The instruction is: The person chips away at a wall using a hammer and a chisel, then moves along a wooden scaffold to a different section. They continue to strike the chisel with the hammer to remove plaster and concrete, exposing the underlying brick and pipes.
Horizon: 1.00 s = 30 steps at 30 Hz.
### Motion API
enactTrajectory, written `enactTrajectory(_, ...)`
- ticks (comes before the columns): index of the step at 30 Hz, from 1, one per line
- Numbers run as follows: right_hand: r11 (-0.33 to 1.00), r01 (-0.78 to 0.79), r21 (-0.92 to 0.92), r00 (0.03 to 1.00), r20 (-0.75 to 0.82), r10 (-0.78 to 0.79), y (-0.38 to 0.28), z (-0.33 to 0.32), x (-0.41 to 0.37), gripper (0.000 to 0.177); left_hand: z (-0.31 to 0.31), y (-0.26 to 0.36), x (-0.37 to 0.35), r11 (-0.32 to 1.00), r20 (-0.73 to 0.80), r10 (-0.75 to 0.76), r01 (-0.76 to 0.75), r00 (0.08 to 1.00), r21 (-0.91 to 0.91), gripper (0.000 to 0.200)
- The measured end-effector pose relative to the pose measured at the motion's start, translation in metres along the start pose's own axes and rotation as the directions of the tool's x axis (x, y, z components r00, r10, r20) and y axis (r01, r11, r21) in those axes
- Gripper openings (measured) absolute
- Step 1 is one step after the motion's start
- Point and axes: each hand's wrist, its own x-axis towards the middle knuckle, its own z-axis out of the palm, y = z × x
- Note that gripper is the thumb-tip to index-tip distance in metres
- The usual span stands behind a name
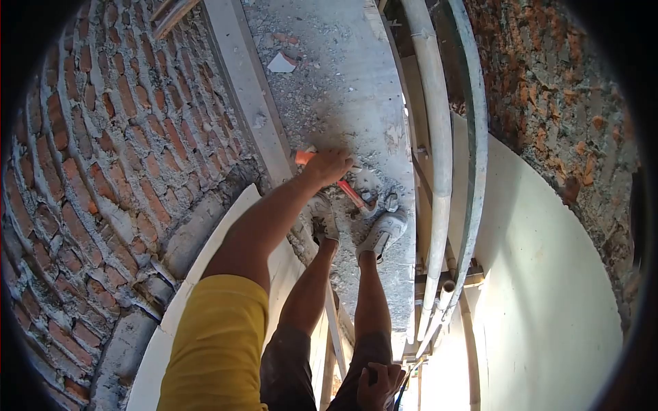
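My left hand (330, 168), at the end of a yellow sleeve, reaches down to the dusty plank and closes around an orange-handled tool (304, 157). A thin dark tip shows on the other side of the fingers; the tool's full shape is hidden. Just beside this hand lies a red-handled tool (353, 194), its metal head (371, 209) close to my right shoe (387, 229). My right hand (379, 388) is low in the picture by my right thigh, fingers curled. What it holds, if anything, I cannot make out.
The concrete-dusted platform (370, 82) carries rubble and a white broken shard (282, 63). A rough brick wall (116, 164) rises at left, another (548, 89) at right. Pale poles (439, 137) run along the platform's right edge, beside a gap and a smooth pale wall (548, 274).
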Motion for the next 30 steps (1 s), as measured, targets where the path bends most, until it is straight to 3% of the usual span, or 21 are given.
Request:
enactTrajectory(3,0.999,0.010,-0.053,0.997,-0.080,-0.014,-0.019,-0.011,0.004,0.018,0.036,0.017,-0.007,0.989,-0.156,0.044,-0.022,0.987,0.143,0.016)
enactTrajectory(6,0.999,-0.028,0.017,0.994,0.106,0.026,-0.006,-0.012,0.004,0.020,0.045,0.027,-0.011,0.991,-0.213,0.079,-0.054,0.974,0.120,0.015)
enactTrajectory(9,0.999,0.000,-0.039,1.000,-0.014,-0.001,-0.013,-0.011,0.003,0.020,0.044,0.031,-0.013,0.979,-0.205,0.085,-0.043,0.975,0.201,0.013)
enactTrajectory(15,1.000,-0.003,-0.003,1.000,-0.010,0.003,0.010,0.005,-0.004,0.019,0.049,0.041,0.001,0.960,-0.066,0.076,-0.056,0.995,0.275,0.007)
enactTrajectory(18,1.000,0.014,0.024,0.998,-0.062,-0.013,0.009,0.004,-0.002,0.016,0.027,0.053,-0.003,0.961,0.133,0.120,-0.148,0.984,0.231,0.004)
enactTrajectory(21,0.995,0.100,0.010,0.994,0.048,-0.101,0.019,0.003,0.011,0.012,-0.018,0.087,-0.039,0.988,0.272,-0.070,0.104,0.960,-0.111,0.006)
enactTrajectory(22,0.951,0.295,0.092,0.955,-0.050,-0.292,0.018,0.007,0.034,0.008,-0.019,0.100,-0.055,0.982,0.240,-0.103,0.137,0.965,-0.133,0.006)
enactTrajectory(23,0.920,0.391,0.024,0.921,-0.016,-0.390,0.015,0.011,0.061,0.007,-0.017,0.111,-0.072,0.973,0.205,-0.136,0.169,0.969,-0.156,0.007)
enactTrajectory(24,0.912,0.397,0.103,0.916,0.023,-0.402,0.013,0.020,0.094,0.004,-0.009,0.119,-0.086,0.947,0.252,-0.214,0.264,0.944,-0.184,0.010)
enactTrajectory(25,0.871,0.483,0.087,0.874,-0.107,-0.474,-0.017,0.022,0.134,0.004,-0.002,0.126,-0.101,0.909,0.303,-0.290,0.360,0.908,-0.210,0.014)
enactTrajectory(26,0.864,0.488,0.126,0.871,-0.134,-0.472,-0.031,0.036,0.175,0.008,-0.015,0.128,-0.119,0.827,0.404,-0.304,0.449,0.863,-0.337,0.018)
enactTrajectory(27,0.794,0.594,0.129,0.802,-0.170,-0.572,-0.051,0.048,0.220,0.009,-0.026,0.131,-0.136,0.715,0.503,-0.294,0.536,0.813,-0.449,0.024)
enactTrajectory(28,0.783,0.610,0.125,0.791,-0.036,-0.611,-0.083,0.052,0.265,0.014,-0.043,0.137,-0.152,0.568,0.556,-0.328,0.630,0.764,-0.529,0.032)
enactTrajectory(30,0.664,0.747,-0.034,0.660,-0.084,-0.747,-0.151,0.077,0.341,0.028,-0.082,0.148,-0.176,0.274,0.652,-0.354,0.740,0.671,-0.614,0.056)
